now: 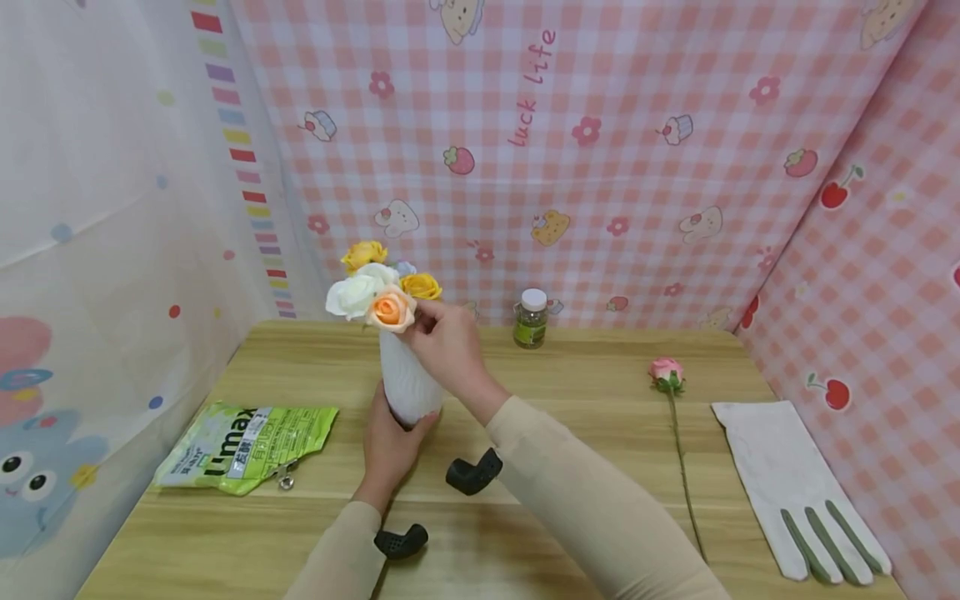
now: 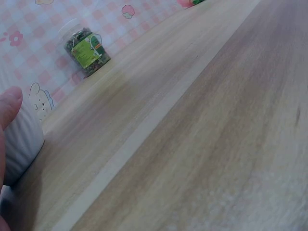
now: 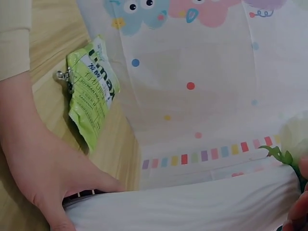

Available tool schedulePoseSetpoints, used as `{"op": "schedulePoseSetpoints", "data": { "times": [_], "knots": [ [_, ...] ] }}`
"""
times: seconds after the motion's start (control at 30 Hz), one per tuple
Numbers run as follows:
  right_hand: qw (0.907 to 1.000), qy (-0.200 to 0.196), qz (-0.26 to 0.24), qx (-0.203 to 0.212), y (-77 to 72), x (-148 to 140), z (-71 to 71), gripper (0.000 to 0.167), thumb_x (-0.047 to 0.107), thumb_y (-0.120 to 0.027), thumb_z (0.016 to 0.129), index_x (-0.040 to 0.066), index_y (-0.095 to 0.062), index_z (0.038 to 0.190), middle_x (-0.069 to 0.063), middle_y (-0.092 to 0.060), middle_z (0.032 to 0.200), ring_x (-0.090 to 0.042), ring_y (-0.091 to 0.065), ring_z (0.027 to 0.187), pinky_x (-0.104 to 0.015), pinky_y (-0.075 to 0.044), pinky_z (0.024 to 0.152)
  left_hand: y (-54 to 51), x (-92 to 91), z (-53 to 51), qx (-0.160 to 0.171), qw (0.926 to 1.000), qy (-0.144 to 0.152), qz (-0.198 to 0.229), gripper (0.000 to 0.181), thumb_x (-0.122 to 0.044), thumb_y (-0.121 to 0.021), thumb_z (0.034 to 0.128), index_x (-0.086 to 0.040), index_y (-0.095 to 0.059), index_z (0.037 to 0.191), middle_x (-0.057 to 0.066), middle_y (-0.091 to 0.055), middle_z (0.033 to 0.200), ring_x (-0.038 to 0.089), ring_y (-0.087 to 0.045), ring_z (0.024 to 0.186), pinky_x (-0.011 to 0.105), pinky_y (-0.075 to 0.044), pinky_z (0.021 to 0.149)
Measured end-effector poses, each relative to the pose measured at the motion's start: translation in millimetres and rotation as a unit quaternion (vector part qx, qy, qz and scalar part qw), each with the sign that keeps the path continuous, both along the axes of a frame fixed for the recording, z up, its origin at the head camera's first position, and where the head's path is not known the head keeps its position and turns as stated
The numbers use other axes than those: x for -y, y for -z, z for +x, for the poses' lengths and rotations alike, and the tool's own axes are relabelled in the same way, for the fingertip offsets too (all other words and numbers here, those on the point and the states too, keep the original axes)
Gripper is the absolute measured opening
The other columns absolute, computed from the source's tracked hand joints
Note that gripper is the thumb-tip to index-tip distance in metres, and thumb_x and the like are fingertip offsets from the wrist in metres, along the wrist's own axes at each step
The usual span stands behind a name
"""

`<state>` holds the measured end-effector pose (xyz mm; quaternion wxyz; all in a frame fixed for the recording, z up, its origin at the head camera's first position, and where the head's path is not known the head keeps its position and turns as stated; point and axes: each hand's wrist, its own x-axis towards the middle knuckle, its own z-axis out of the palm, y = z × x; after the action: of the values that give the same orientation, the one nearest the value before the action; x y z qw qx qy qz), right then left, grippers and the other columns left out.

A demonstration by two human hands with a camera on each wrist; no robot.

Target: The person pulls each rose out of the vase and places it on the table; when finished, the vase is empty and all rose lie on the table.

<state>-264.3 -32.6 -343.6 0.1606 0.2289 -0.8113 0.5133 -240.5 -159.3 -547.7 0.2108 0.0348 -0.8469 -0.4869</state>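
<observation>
A white ribbed vase (image 1: 408, 379) stands on the table at centre-left, holding yellow, white and peach roses (image 1: 391, 309). My left hand (image 1: 392, 446) grips the vase low down, thumb on its near side; in the left wrist view the thumb (image 2: 9, 106) lies against the vase (image 2: 21, 144). At the vase's mouth, my right hand (image 1: 452, 346) pinches just beneath the peach rose, its stem hidden. In the right wrist view the left hand (image 3: 53, 168) holds the base of the vase (image 3: 187, 207), and the right fingertips (image 3: 299, 211) show at the right edge.
A green bag (image 1: 247, 450) with a metal clip lies at the left of the wooden table (image 1: 480, 542). Behind stands a lidded jar (image 1: 531, 319). A pink rose (image 1: 667, 372) with a long stem and white-and-green gloves (image 1: 795, 483) lie on the right. Patterned cloth walls surround the table.
</observation>
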Motion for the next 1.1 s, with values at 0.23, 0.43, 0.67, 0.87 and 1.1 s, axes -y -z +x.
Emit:
{"op": "schedulePoseSetpoints", "data": {
  "times": [0.23,0.43,0.67,0.87,1.1],
  "knots": [
    [0.9978,-0.003,-0.057,0.034,-3.7,-1.6,-1.4,0.022,0.007,-0.070,0.086,0.004,-0.074,0.107,-0.004,-0.064,0.069,-0.009,-0.052,0.059,-0.020,-0.043,0.050,0.9,-1.4,1.5,-0.003,1.0000,0.003,-0.006,0.097,-0.043,-0.078,0.0780,-0.012,-0.023,0.151,0.012,-0.044,0.141,0.027,-0.045,0.126,0.047,-0.037,0.102],
    [0.9915,0.005,-0.130,0.002,-15.1,-6.5,0.7,0.011,0.001,-0.069,0.081,0.000,-0.075,0.090,-0.008,-0.064,0.067,-0.009,-0.051,0.057,-0.022,-0.043,0.050,-1.8,-2.8,2.4,0.017,0.9998,0.004,-0.009,0.100,-0.046,-0.076,0.0787,-0.013,-0.018,0.153,0.013,-0.040,0.145,0.028,-0.042,0.129,0.048,-0.035,0.103],
    [0.9859,0.004,-0.166,-0.021,-24.9,-16.7,0.7,0.012,0.005,-0.073,0.084,-0.005,-0.072,0.090,-0.015,-0.068,0.072,-0.016,-0.061,0.059,-0.026,-0.051,0.055,-5.1,-1.9,0.6,0.029,0.9996,-0.001,0.002,0.102,-0.052,-0.075,0.0770,-0.014,-0.019,0.152,0.013,-0.040,0.144,0.030,-0.043,0.128,0.050,-0.035,0.103],
    [0.9942,0.004,-0.107,-0.005,-16.5,-19.9,-3.1,0.018,0.013,-0.072,0.087,-0.004,-0.070,0.095,-0.012,-0.067,0.075,-0.016,-0.059,0.063,-0.026,-0.049,0.056,-2.6,-0.8,0.5,0.026,0.9996,-0.006,-0.008,0.101,-0.051,-0.076,0.0773,-0.012,-0.020,0.152,0.014,-0.041,0.144,0.030,-0.043,0.128,0.049,-0.035,0.103],
    [0.9965,0.016,-0.079,-0.024,-11.9,-24.3,-8.0,0.019,0.016,-0.075,0.084,-0.002,-0.071,0.090,-0.003,-0.058,0.061,-0.010,-0.047,0.053,-0.024,-0.040,0.049,-2.0,-1.1,1.0,0.021,0.9997,-0.010,-0.009,0.098,-0.045,-0.078,0.0773,-0.010,-0.023,0.151,0.014,-0.043,0.142,0.029,-0.044,0.127,0.046,-0.035,0.103]
  ]
}}
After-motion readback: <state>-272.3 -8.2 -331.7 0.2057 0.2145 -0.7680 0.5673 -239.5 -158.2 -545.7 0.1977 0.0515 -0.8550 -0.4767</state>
